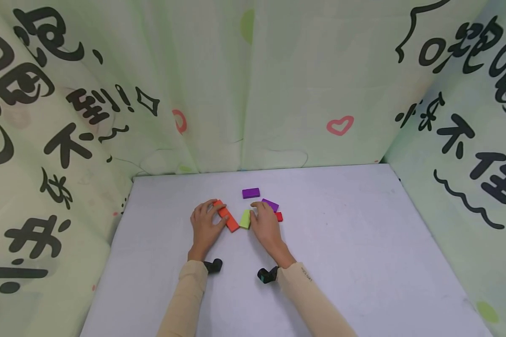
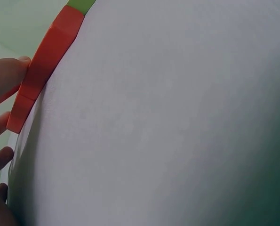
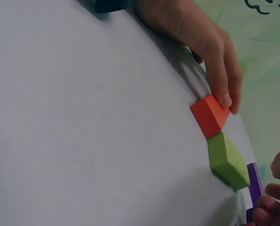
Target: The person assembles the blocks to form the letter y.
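Observation:
My left hand [image 1: 203,228] holds orange-red blocks [image 1: 230,223], thumb on the near side and fingers on the far side. In the left wrist view a seam shows between two orange-red blocks [image 2: 50,56] set end to end. A light green block [image 1: 245,219] touches their near right end, forming an angle with them. To the right of the green block is my right hand [image 1: 267,229], its fingers loosely bent. The right wrist view shows those fingers [image 3: 277,192] apart from the green block [image 3: 227,162], with nothing visible between them. Whether they touch the blocks beyond is hidden.
A purple block [image 1: 250,193] lies farther back on the white table [image 1: 341,243]. Another purple block [image 1: 271,205] and a partly hidden red block [image 1: 279,216] lie just beyond my right hand. Pale green printed curtains [image 1: 291,93] surround the table's back and sides.

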`<state>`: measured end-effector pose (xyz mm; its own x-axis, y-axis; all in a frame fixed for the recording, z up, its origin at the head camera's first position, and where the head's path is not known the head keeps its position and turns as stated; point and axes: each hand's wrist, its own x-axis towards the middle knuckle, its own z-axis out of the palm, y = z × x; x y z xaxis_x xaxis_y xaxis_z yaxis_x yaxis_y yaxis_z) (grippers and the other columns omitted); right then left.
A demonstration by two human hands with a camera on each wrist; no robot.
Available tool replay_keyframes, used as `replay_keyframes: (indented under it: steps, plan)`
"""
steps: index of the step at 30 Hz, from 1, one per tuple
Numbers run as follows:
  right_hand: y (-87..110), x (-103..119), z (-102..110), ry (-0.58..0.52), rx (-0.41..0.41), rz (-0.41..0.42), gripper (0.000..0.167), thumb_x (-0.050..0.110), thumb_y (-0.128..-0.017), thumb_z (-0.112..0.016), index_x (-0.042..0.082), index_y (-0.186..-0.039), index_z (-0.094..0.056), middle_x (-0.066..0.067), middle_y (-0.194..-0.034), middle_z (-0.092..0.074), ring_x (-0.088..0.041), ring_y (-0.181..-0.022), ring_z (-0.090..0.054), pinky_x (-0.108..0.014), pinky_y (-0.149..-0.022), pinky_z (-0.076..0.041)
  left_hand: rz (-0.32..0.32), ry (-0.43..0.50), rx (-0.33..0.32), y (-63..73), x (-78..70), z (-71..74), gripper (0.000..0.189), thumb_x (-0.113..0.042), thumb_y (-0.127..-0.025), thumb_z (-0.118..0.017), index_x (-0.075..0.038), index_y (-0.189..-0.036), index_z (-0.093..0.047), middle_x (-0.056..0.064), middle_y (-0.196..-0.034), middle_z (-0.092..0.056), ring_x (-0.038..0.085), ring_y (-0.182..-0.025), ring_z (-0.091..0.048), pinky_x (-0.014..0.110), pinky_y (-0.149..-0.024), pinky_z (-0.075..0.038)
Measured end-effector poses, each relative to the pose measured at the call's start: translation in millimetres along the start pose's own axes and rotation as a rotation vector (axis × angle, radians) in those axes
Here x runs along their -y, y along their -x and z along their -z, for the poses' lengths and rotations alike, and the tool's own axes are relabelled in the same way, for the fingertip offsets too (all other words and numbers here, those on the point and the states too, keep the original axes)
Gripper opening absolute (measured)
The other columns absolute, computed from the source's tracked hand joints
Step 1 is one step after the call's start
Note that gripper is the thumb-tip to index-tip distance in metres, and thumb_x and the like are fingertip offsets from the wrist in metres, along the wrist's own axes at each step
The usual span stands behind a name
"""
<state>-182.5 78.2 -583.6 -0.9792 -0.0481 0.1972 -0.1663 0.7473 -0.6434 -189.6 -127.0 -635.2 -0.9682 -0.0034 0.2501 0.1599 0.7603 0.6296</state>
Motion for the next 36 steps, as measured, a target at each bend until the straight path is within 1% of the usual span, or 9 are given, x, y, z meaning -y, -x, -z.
replay_keyframes:
  steps: [3,4,7,10,15,20,24,30,36]
  plan:
    - [-9.8,-3.8,1.9,0.024,-0.027,0.024,0.024,0.013,-0.102,-0.063,0.002,-0.122,-0.070,-0.016,-0.122,-0.072,-0.031,-0.111,-0.067,-0.043,-0.095,-0.058,-0.003,-0.006,-0.002,-0.2,-0.8,0.2,0.036,-0.031,-0.093,-0.078,-0.025,-0.128,-0.072,0.004,-0.150,-0.055,0.034,-0.139,-0.041,0.062,-0.119,-0.024]
    - [-13.1,-4.6,2.1,0.029,-0.037,0.030,0.024,0.013,-0.102,-0.064,0.002,-0.122,-0.070,-0.016,-0.121,-0.073,-0.033,-0.113,-0.066,-0.044,-0.096,-0.057,-0.004,-0.008,-0.002,-0.1,-1.1,0.3,0.036,-0.031,-0.093,-0.078,-0.025,-0.128,-0.072,0.005,-0.150,-0.055,0.034,-0.139,-0.041,0.062,-0.119,-0.024]
    - [-22.8,-7.2,1.5,0.063,-0.057,0.042,0.026,0.015,-0.101,-0.066,0.002,-0.123,-0.071,-0.016,-0.122,-0.073,-0.036,-0.114,-0.065,-0.047,-0.097,-0.055,-0.006,-0.009,-0.006,-0.2,-1.9,0.6,0.036,-0.031,-0.093,-0.078,-0.025,-0.128,-0.072,0.005,-0.149,-0.055,0.035,-0.139,-0.041,0.062,-0.118,-0.025]
    - [-32.2,-9.5,0.0,0.098,-0.040,0.037,0.031,0.018,-0.101,-0.067,0.004,-0.129,-0.068,-0.016,-0.129,-0.071,-0.037,-0.120,-0.061,-0.050,-0.098,-0.052,-0.005,-0.002,-0.010,-0.6,-2.1,0.9,0.036,-0.030,-0.093,-0.078,-0.024,-0.128,-0.073,0.006,-0.149,-0.055,0.035,-0.138,-0.041,0.063,-0.118,-0.025]
    - [-46.2,-12.3,-0.1,0.150,0.056,0.027,0.040,0.018,-0.100,-0.067,0.009,-0.139,-0.062,-0.016,-0.142,-0.062,-0.039,-0.132,-0.054,-0.054,-0.104,-0.048,0.002,0.005,-0.009,-0.6,-1.1,-0.4,0.035,-0.031,-0.093,-0.078,-0.025,-0.127,-0.073,0.005,-0.149,-0.056,0.034,-0.139,-0.041,0.063,-0.118,-0.024]
    - [-59.8,-11.8,5.2,0.203,0.155,0.014,0.046,0.021,-0.102,-0.065,0.012,-0.146,-0.057,-0.016,-0.151,-0.055,-0.041,-0.139,-0.049,-0.056,-0.109,-0.045,-0.002,-0.002,-0.012,-1.2,-0.7,-1.1,0.035,-0.031,-0.093,-0.079,-0.026,-0.127,-0.073,0.005,-0.149,-0.056,0.035,-0.139,-0.042,0.063,-0.118,-0.025]
    - [-70.5,-10.3,9.6,0.249,0.225,0.027,0.048,0.023,-0.104,-0.064,0.013,-0.150,-0.055,-0.015,-0.154,-0.053,-0.042,-0.141,-0.048,-0.056,-0.112,-0.045,-0.009,-0.005,-0.025,-1.2,-0.6,-0.9,0.036,-0.031,-0.092,-0.079,-0.025,-0.126,-0.073,0.006,-0.148,-0.056,0.035,-0.138,-0.042,0.064,-0.117,-0.025]
    - [-81.3,-10.7,12.9,0.313,0.313,0.055,0.045,0.019,-0.104,-0.064,0.014,-0.148,-0.058,-0.012,-0.154,-0.054,-0.040,-0.139,-0.050,-0.054,-0.114,-0.046,0.005,-0.014,-0.010,-1.9,-0.3,-1.2,0.036,-0.031,-0.093,-0.078,-0.025,-0.128,-0.072,0.006,-0.149,-0.055,0.035,-0.140,-0.041,0.063,-0.119,-0.024]
    - [-87.0,-13.8,13.2,0.360,0.331,0.120,0.039,0.016,-0.103,-0.064,0.014,-0.142,-0.064,-0.011,-0.148,-0.060,-0.037,-0.135,-0.054,-0.053,-0.109,-0.049,0.010,-0.008,-0.011,-1.1,-1.7,-1.2,0.035,-0.029,-0.093,-0.079,-0.024,-0.127,-0.073,0.006,-0.149,-0.056,0.035,-0.140,-0.041,0.063,-0.119,-0.024]
